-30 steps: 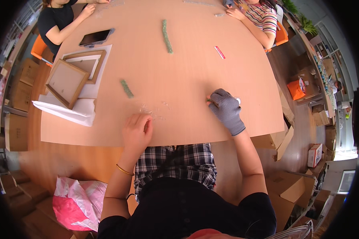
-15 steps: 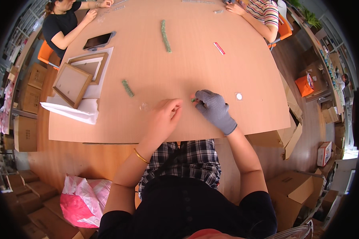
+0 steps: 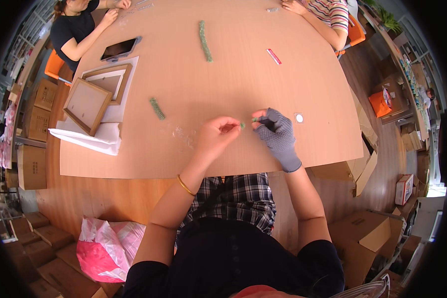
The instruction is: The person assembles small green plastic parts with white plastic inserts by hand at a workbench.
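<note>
My bare left hand (image 3: 217, 135) hovers over the wooden table (image 3: 223, 84) and pinches a tiny green bead (image 3: 242, 125) at its fingertips. My right hand (image 3: 277, 134), in a grey glove, sits just to the right and pinches another small green piece (image 3: 255, 119). The two hands almost touch at the fingertips. A short string of green beads (image 3: 157, 108) lies to the left, and a longer one (image 3: 204, 40) lies farther back.
Wooden picture frames (image 3: 88, 103) rest on white paper at the left, beside a dark tablet (image 3: 118, 48). A small white disc (image 3: 299, 118) and a red-and-white strip (image 3: 273, 56) lie right. Two other people sit across the table. Cardboard boxes and a pink bag (image 3: 104, 243) stand around.
My left hand has moved right from the table's near edge up to the gloved right hand, which shifted left. The fingertips have come together over the small green pieces.
</note>
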`<state>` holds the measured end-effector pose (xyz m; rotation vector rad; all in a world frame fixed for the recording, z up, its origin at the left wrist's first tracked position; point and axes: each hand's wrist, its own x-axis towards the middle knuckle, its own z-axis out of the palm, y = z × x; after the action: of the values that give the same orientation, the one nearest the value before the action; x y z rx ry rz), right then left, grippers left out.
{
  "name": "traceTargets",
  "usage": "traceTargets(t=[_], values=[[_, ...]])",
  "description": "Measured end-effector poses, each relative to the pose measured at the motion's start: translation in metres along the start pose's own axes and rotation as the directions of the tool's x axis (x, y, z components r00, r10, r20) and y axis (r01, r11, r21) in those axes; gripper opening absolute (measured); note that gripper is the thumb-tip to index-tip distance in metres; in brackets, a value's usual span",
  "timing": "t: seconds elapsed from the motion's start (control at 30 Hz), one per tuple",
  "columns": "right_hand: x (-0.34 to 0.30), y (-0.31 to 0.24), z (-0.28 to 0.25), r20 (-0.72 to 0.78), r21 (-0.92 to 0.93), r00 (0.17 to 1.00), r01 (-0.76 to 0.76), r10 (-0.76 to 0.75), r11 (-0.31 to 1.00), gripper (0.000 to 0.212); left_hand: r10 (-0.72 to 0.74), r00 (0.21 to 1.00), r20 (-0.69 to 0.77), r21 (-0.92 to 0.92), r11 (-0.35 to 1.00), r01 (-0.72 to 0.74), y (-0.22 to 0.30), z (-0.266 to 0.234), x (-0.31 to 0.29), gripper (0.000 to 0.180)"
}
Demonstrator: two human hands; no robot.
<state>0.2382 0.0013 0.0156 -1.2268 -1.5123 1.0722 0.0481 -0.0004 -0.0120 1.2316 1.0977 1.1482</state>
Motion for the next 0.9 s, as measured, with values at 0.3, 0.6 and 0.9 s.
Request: traceTargets(t=[0.3,0.6,0.9], values=[[-0.011,0.001,0.0,0.01,0.014,0.999,0.03,-0.03,0.999,0.028,0.356,0.933,-0.047,0.57,0.777,-0.268,0.019,0.007,-0.006,0.015],[-0.015,-0.013,0.006,0.053,-0.003,0.989,0.142,-0.141,0.99,0.027,0.689,0.709,0.148,0.66,0.465,-0.59,0.045,0.011,-0.016,0.012],[-0.025,-0.015,0.012,0.133,0.039,0.989,0.06,-0.064,0.997,0.021,0.626,0.715,0.311,0.742,0.31,-0.594,0.05,-0.002,-0.033,0.013]])
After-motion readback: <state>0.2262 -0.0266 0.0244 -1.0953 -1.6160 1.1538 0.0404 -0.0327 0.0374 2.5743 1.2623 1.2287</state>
